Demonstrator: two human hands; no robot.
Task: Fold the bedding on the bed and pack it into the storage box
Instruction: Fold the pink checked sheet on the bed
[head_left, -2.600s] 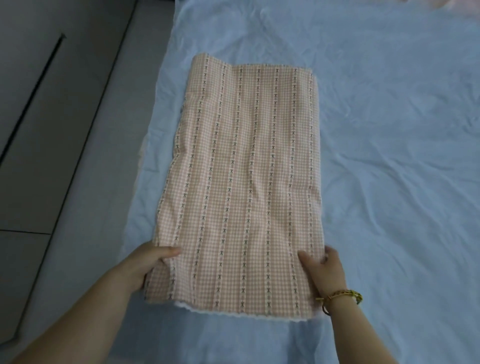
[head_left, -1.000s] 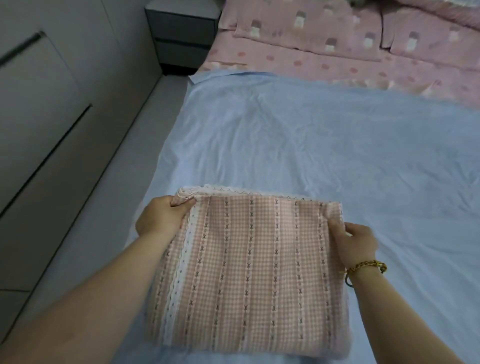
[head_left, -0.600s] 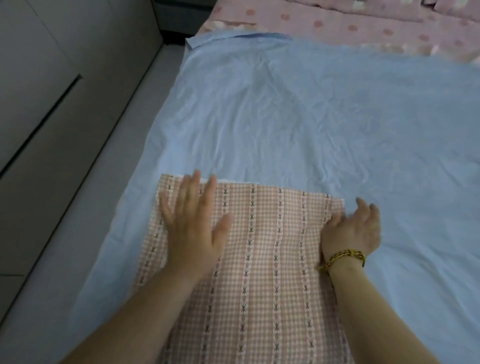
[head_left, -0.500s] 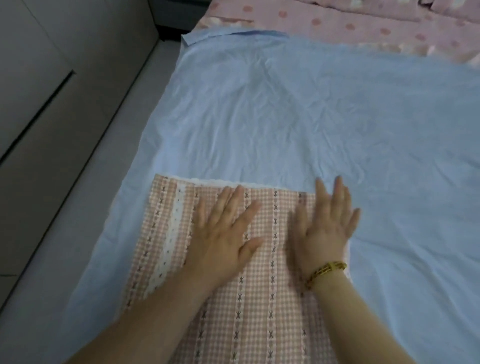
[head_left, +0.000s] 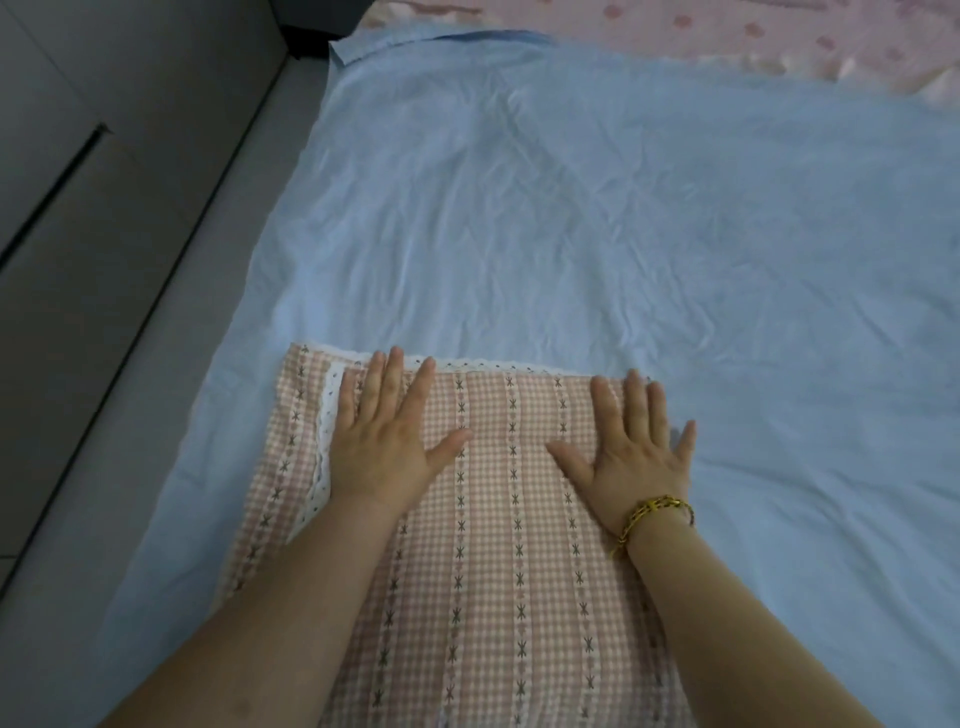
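**Both palms flat on the folded gingham cloth**

Head view. A folded pink-and-white gingham cloth with white lace trim (head_left: 483, 519) lies flat on the near left part of a wrinkled light-blue bed sheet (head_left: 571, 234).

- **Cloth edges:** the far edge is lace-trimmed and runs straight across. A second lace strip runs down near the cloth's left edge.
- **Left hand** (head_left: 382, 447): flat, fingers straight and spread, pressing beside that strip with the fingertips at the far edge.
- **Right hand** (head_left: 631, 457): equally flat and spread, pressing the far right corner. The little finger lies past the edge, over the sheet.
- **Wrist:** a yellow braided bracelet (head_left: 654, 512) sits on the right wrist.
- **Surroundings:** the sheet extends wide beyond and to the right of the cloth. Its left edge borders a grey floor strip (head_left: 156, 426). Pink spotted bedding (head_left: 727, 36) lies along the far edge.
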